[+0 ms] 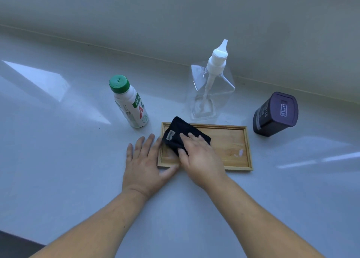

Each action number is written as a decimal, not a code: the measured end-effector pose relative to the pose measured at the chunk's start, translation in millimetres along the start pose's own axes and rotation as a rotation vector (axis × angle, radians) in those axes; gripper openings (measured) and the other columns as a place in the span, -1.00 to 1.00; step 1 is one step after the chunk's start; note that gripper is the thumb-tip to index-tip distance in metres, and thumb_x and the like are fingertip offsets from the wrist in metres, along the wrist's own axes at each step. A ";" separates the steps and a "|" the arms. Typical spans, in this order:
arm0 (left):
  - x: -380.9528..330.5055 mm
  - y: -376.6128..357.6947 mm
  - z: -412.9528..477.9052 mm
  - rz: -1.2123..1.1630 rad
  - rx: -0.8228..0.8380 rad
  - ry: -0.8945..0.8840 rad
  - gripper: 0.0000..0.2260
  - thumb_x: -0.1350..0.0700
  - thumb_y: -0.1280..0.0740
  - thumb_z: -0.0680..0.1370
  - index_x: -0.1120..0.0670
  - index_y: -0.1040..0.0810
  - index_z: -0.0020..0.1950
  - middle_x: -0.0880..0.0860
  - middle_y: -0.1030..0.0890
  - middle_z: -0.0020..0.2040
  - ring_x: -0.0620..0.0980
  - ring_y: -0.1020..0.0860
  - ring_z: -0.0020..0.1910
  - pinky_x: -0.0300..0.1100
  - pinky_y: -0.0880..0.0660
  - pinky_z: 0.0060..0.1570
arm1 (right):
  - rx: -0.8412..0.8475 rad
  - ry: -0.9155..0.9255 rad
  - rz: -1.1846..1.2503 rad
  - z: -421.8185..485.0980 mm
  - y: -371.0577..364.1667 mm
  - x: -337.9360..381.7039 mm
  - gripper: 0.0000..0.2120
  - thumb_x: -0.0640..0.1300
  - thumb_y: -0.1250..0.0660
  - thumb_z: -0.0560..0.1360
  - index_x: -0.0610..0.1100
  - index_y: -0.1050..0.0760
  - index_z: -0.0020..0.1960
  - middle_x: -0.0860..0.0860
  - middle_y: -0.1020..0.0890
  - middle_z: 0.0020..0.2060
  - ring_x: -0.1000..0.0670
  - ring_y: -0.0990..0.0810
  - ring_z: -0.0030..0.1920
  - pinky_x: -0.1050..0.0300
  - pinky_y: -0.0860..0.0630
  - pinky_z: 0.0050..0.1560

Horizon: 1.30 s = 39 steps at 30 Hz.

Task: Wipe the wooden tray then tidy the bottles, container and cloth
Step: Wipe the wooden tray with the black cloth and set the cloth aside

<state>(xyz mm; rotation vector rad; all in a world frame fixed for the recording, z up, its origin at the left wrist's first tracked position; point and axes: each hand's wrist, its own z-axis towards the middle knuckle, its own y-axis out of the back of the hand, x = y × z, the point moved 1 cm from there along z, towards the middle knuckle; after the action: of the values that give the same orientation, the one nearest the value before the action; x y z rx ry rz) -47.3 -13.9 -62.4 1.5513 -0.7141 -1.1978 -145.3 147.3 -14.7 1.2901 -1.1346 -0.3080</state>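
**Dark cloth pressed onto the wooden tray, three containers standing behind**

Three containers ring the far side of the wooden tray [229, 146], none of them touching it. At about 10 o'clock from the tray stands one white plastic bottle [129, 102] with a green cap and a printed label, just off the tray's far left corner. At 12 o'clock stands one clear, angular pump bottle [211, 90] with a white pump head (nearly empty, with a little pale residue at the bottom). At 2 o'clock, well apart from the pump bottle, sits one dark purple container [275, 114] with a squarish lid bearing lettering.

The tray is a shallow rectangle of light wood with a raised rim, lying flat on the smooth, glossy pale counter [58, 160]. One white smear [240, 152] marks its floor near the 3 o'clock end.

One dark, soft-looking folded cloth [179, 133] with a small pale tag lies on the tray's left half. The right hand [200, 156] presses flat on it, fingers extended rather than curled around it. The left hand [144, 160] lies spread and open on the counter at the tray's 9 o'clock end, thumb against the near rim, holding nothing.
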 end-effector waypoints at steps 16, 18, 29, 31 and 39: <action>-0.9 -0.3 -1.1 0.013 0.012 -0.007 -0.13 -0.56 -0.11 0.46 -0.06 -0.25 0.62 0.00 -0.26 0.63 0.08 -0.09 0.64 0.21 0.10 0.60 | -0.173 -0.436 0.308 -26.3 7.6 -11.0 -0.49 -0.02 -0.11 0.72 -0.13 -0.21 0.64 -0.10 -0.26 0.63 -0.13 -0.08 0.65 0.03 0.00 0.59; 0.4 -0.3 -0.5 0.019 0.023 -0.002 -0.15 -0.54 -0.11 0.46 -0.06 -0.27 0.62 -0.01 -0.26 0.64 0.08 -0.09 0.64 0.19 0.12 0.61 | -0.096 -0.296 0.290 -11.0 -3.3 15.8 -0.50 -0.04 -0.15 0.70 -0.15 -0.30 0.60 -0.11 -0.34 0.59 -0.12 -0.15 0.63 0.02 0.01 0.60; -1.2 -0.2 -1.0 -0.010 0.017 -0.004 -0.14 -0.51 -0.24 0.38 -0.12 -0.26 0.59 0.01 -0.26 0.63 0.10 -0.10 0.63 0.23 0.08 0.60 | 0.229 0.006 0.149 -28.3 23.3 -9.9 -0.67 0.04 -0.09 0.59 -0.14 -0.54 0.03 -0.10 -0.67 0.04 -0.09 -0.54 0.19 0.09 -0.28 0.51; -1.9 0.8 -1.2 -0.007 0.017 0.006 -0.11 -0.59 -0.20 0.38 -0.13 -0.27 0.59 -0.01 -0.25 0.64 0.08 -0.07 0.64 0.21 0.11 0.61 | 0.166 -0.051 0.121 -38.5 38.3 -31.0 -0.61 0.08 -0.06 0.55 -0.10 -0.57 0.09 -0.07 -0.67 0.02 -0.10 -0.54 0.17 -0.09 -0.43 0.31; -2.8 3.8 -0.5 0.013 0.051 0.011 -0.05 -0.67 -0.01 0.36 -0.16 -0.23 0.61 -0.02 -0.19 0.66 0.05 0.01 0.66 0.21 0.16 0.60 | -0.279 -0.470 0.229 -50.8 38.0 -52.7 -0.77 -0.01 -0.14 0.61 -0.11 -0.42 -0.14 -0.09 -0.58 -0.20 -0.21 -0.52 -0.07 -0.14 -0.51 -0.05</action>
<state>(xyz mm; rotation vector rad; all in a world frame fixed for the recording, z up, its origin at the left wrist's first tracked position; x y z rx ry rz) -47.3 -12.5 -57.9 1.5921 -0.7520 -1.1693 -144.5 228.6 -0.7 0.8506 -1.5594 -0.5961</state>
